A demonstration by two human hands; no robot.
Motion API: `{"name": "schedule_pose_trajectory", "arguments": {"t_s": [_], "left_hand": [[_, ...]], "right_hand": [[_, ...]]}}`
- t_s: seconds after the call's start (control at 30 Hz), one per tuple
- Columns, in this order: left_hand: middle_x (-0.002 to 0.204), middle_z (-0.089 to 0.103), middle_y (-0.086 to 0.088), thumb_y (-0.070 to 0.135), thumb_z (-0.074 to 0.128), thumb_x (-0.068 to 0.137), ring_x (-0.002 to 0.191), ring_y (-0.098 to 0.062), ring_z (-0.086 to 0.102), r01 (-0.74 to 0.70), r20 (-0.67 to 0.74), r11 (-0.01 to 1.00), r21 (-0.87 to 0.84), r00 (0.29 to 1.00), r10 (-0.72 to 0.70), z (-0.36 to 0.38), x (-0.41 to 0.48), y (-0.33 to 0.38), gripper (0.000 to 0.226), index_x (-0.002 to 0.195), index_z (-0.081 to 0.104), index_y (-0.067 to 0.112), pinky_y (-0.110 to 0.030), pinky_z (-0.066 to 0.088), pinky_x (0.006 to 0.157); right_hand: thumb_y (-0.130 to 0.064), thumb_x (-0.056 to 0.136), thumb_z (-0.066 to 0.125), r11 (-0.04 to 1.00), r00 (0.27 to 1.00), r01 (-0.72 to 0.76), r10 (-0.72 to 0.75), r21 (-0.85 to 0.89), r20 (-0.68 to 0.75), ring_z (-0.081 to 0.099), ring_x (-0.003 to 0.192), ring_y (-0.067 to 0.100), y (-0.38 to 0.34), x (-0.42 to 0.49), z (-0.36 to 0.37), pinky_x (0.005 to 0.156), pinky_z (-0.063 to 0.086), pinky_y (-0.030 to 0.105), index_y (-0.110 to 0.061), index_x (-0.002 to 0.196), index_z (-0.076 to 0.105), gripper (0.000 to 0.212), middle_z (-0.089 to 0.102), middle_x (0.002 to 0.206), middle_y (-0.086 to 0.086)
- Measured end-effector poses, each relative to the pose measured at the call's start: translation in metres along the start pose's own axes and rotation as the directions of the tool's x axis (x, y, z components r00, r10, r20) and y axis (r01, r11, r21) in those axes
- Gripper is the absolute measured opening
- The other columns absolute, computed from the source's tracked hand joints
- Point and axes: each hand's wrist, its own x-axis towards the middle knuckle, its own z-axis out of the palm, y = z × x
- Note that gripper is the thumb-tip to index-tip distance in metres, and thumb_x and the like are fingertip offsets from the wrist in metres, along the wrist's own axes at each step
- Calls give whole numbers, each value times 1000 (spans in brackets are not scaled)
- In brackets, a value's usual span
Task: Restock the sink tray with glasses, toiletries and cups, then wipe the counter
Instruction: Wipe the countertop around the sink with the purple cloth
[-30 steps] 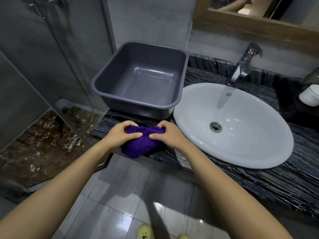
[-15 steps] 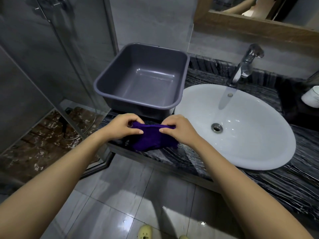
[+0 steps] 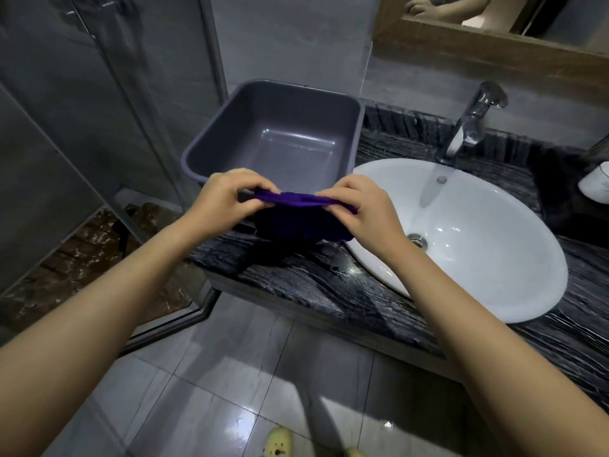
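Since a second ago I have lifted the small purple cloth (image 3: pixel 298 214) off the front edge of the dark veined stone counter (image 3: pixel 296 278) and pulled it out between my hands, where before it sat bunched under them. Nearest me, my left hand (image 3: pixel 224 201) pinches the cloth's left end between thumb and fingers, and my right hand (image 3: pixel 357 206) pinches the right end the same way, both closed on it. The stretched top edge runs left to right across my view, and the rest hangs down in a fold, its lowest part at or just above the counter; I cannot tell whether it touches. The bare counter strip lies straight below the cloth and runs off to my right along the front of the white oval basin (image 3: pixel 478 258), so I judge the right hand is better placed to lead a wipe. Behind the cloth stands the grey rectangular plastic tub (image 3: pixel 342 136), empty, hard against the basin's left rim. Farther back are the chrome tap (image 3: pixel 468 127) and, at the far right edge, a white cup (image 3: pixel 596 188).
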Motion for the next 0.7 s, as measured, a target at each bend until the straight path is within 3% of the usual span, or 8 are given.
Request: {"name": "schedule_pose_trajectory", "arguments": {"t_s": [0.1, 0.23, 0.33, 0.43, 0.53, 0.63, 0.7], "left_hand": [[92, 72, -7, 31, 63, 76, 85, -13, 65, 11, 34, 1000, 21, 999, -12, 12, -20, -4, 28, 92, 73, 11, -31, 50, 81], [93, 74, -2, 40, 57, 73, 85, -14, 68, 156, 213, 988, 2, 965, -153, 47, -69, -24, 27, 91, 71, 25, -35, 51, 77], [96, 73, 1, 28, 70, 72, 91, -3, 64, 243, 270, 969, -49, 937, -221, 66, -95, -30, 19, 91, 70, 28, -33, 49, 84], [117, 64, 4, 9, 77, 70, 106, 8, 56, 277, 272, 954, -114, 932, -238, 70, -96, -33, 21, 89, 72, 17, -27, 46, 96], [134, 48, 6, 8, 76, 71, 118, -3, 50, 348, 315, 932, -99, 900, -303, 72, -93, -35, 17, 84, 69, 17, -25, 40, 102], [111, 63, 7, 12, 74, 71, 108, -12, 54, 289, 305, 956, -53, 916, -260, 75, -94, -36, 16, 84, 66, 17, -31, 41, 96], [93, 59, 17, 19, 67, 70, 96, -9, 53, 268, 294, 962, -45, 924, -244, 70, -91, -31, 16, 86, 64, 16, -33, 44, 88]], "right_hand": [[-20, 83, 62, 1000, 997, -4, 4, -3, 76, 58, 88, 23, 7, -16, 15, 75, 47, 32, -17, 103, 72, 22, 63, 91, 6], [-22, 82, 62, 999, 956, -17, 28, -40, 293, 59, 88, 27, 17, -59, 51, 78, 49, 35, -13, 99, 72, 22, 64, 92, 8], [-24, 82, 63, 997, 897, -71, 80, -36, 434, 61, 92, 29, 17, -81, 66, 84, 45, 33, -12, 102, 70, 24, 68, 95, 9], [-25, 84, 64, 988, 880, -149, 148, -32, 452, 57, 102, 23, 18, -81, 60, 89, 39, 28, -16, 117, 63, 34, 67, 108, 5], [-26, 85, 64, 980, 844, -186, 197, -73, 499, 53, 105, 21, 18, -73, 55, 90, 37, 27, -19, 123, 60, 39, 65, 112, 3], [-24, 83, 66, 975, 841, -220, 204, -29, 502, 55, 103, 21, 18, -69, 55, 88, 37, 25, -16, 109, 68, 27, 67, 109, 4], [-19, 82, 67, 946, 841, -319, 253, 60, 479, 59, 96, 18, 17, -66, 50, 85, 41, 26, -16, 102, 68, 21, 68, 103, 2]]}}
